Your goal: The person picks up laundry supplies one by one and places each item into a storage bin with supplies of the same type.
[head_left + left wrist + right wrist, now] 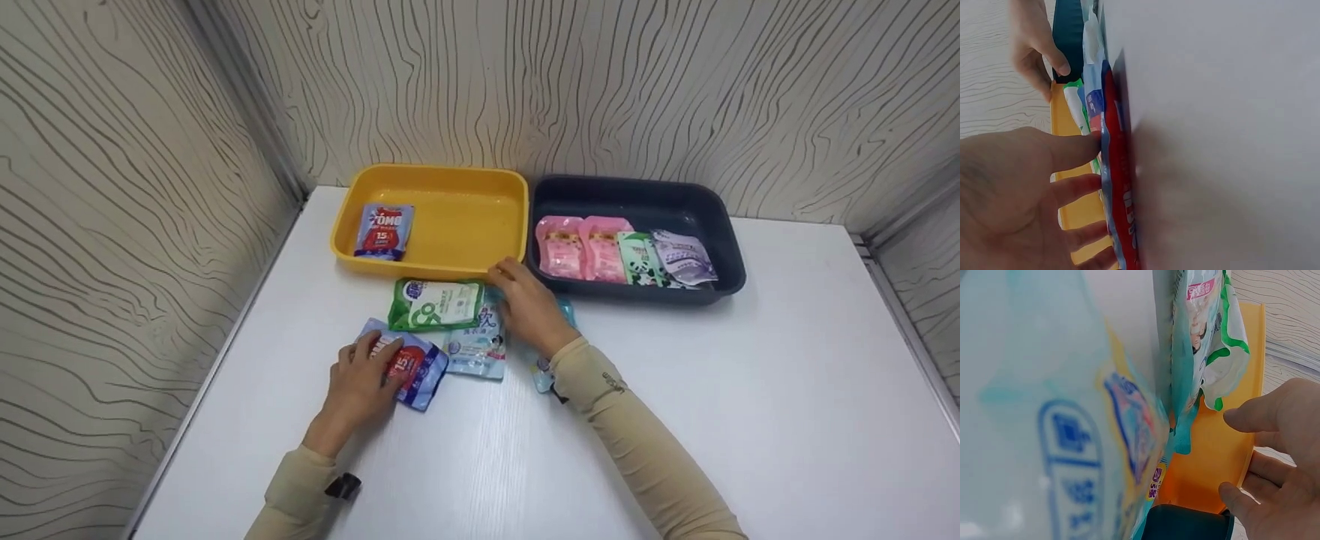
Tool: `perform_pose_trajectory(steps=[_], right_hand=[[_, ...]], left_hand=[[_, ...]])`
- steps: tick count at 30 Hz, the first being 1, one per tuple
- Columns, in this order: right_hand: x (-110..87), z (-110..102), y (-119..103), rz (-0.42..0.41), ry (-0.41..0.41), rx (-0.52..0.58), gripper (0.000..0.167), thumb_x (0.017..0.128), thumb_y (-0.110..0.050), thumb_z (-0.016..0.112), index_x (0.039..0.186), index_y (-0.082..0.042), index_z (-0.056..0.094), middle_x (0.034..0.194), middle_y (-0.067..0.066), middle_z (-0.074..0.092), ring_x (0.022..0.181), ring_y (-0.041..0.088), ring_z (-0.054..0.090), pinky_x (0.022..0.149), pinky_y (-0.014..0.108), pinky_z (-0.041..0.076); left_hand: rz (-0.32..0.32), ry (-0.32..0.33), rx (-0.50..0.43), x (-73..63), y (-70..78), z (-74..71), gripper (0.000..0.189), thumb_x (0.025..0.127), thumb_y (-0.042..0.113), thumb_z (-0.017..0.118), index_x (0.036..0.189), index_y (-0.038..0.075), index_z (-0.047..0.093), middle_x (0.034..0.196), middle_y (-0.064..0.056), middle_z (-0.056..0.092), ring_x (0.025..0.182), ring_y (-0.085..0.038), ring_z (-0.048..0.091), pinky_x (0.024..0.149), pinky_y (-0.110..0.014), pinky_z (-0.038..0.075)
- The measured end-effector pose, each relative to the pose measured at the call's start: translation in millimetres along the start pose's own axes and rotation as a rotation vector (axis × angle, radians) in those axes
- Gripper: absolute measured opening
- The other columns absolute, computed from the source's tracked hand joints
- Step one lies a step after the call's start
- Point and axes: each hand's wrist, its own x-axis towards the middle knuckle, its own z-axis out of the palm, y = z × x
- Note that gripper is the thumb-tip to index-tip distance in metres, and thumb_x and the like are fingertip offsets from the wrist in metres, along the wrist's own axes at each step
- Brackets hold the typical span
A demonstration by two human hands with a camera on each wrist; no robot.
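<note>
My left hand (358, 386) rests on a blue-and-red OMO detergent pouch (424, 369) lying on the table. In the left wrist view its fingers are spread and fairly straight, with the tips against the pouch's upper side. My right hand (529, 309) is over a light-blue laundry pouch (476, 351), near the front edge of the yellow bin. Nothing shows between its thumb and fingers in the right wrist view. Just left of it, a green-and-white pouch (439, 304) overlaps the light-blue one. Another light-blue pouch (541, 375) is partly hidden under the right wrist.
Behind the hands stands the yellow bin (469, 268), with one OMO pouch (384, 232) at its left. The dark blue bin (637, 291) adjoins it, holding two pink pouches (562, 251), a green panda pouch (639, 259) and a purple-and-white pouch (686, 256). A patterned wall (420, 82) rises behind.
</note>
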Motion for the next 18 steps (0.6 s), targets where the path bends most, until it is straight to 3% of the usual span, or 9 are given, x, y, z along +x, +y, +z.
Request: perform_pose_trajectory(steps=[9,14,18], right_hand=[[1.2,2,0,-0.022,0.0,0.002,0.057,0.099,-0.001,0.071,0.153,-0.007,0.057,0.157,0.008,0.048,0.147,0.025,0.048,0.126,0.044,0.038],[2.0,4,1,-0.021,0.007,-0.027,0.058,0.098,0.0,0.072,0.154,-0.004,0.056,0.16,0.014,0.049,0.155,0.03,0.042,0.127,0.047,0.036],[2.4,3,2,-0.004,0.002,-0.023,0.059,0.098,-0.001,0.072,0.155,-0.004,0.054,0.162,0.015,0.048,0.157,0.031,0.039,0.128,0.048,0.034]], left_hand=[[-0.05,-0.076,-0.061,-5.1,-16.4,-12.2,0.06,0.101,0.01,0.07,0.158,0.021,0.054,0.172,-0.023,0.023,0.154,-0.057,0.018,0.123,-0.077,0.019],[-0.073,-0.013,-0.059,-8.1,-29.1,-17.2,0.06,0.1,0.0,0.066,0.157,0.017,0.055,0.17,-0.026,0.027,0.152,-0.06,0.023,0.12,-0.078,0.022],[-0.118,0.017,-0.066,-9.3,-37.7,-20.3,0.064,0.101,0.002,0.064,0.161,0.015,0.048,0.17,-0.028,0.025,0.15,-0.061,0.026,0.118,-0.079,0.025]])
